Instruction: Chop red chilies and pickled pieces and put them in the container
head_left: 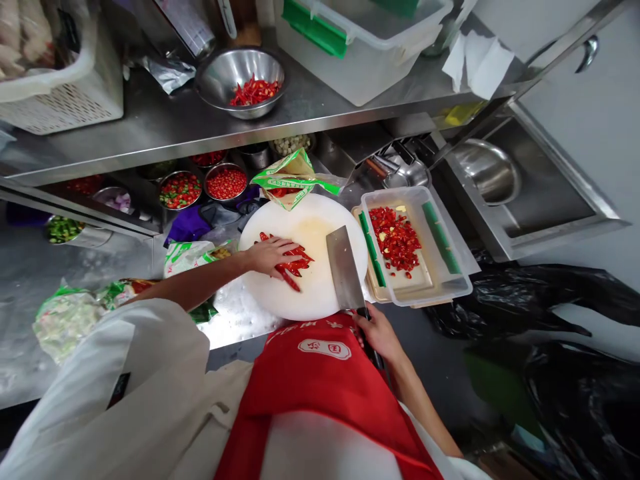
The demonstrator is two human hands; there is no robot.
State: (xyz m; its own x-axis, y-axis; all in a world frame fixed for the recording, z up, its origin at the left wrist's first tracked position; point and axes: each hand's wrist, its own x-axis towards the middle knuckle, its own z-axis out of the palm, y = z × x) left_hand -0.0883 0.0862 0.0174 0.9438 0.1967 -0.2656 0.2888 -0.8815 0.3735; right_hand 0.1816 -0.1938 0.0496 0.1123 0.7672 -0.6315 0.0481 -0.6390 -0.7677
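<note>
Stainless-steel worktop (233, 313) is running along in front of the person; a long stainless-steel shelf (150, 127) is spanning above its far side. On the shelf, a big translucent plastic bin with green clips (360, 73) is sitting right of centre, and a white slotted plastic basket (95, 87) is standing at far left. Clear rectangular plastic container with green side strips (440, 237) is sitting just right of a round, thick white cutting board (310, 217). Shiny round steel bowl (215, 73), on the shelf, is holding red chilli pieces. Green-and-white plastic bag (285, 179) is lying open at the board's far edge. Black-handled cleaver with a wide rectangular steel blade (345, 267) is extending over the board's right side; can't tell if blade is touching it. Right hand (379, 330) is gripping the cleaver's handle, fingers closed around it. Left hand (273, 257) is resting palm down, fingers extended and slightly spread, lying on top of the chillies, not closed around any. Long glossy whole red chillies (300, 263) are lying bunched on the board, left of the blade. Small chopped red chilli pieces (397, 240) are filling part of the container.
</note>
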